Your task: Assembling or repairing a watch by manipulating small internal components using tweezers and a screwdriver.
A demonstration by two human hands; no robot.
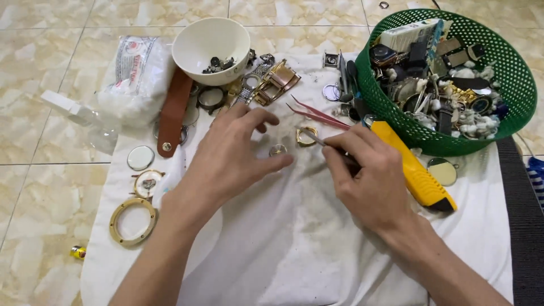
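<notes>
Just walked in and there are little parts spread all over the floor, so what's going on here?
A person sits over a white cloth spread on a tiled floor, working on small watch parts. The right hand holds a thin metal tool, its tip at a small gold-coloured metal ring. The left hand rests beside a small round silvery piece. Nearby are red tweezers, a white bowl, a yellow utility knife and a green plastic basket full of parts.

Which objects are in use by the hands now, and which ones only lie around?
In use: left hand, right hand, thin metal tool, small gold square frame, small round metal part.
Lying about: white bowl, green plastic basket, yellow knife, red tweezers.
</notes>
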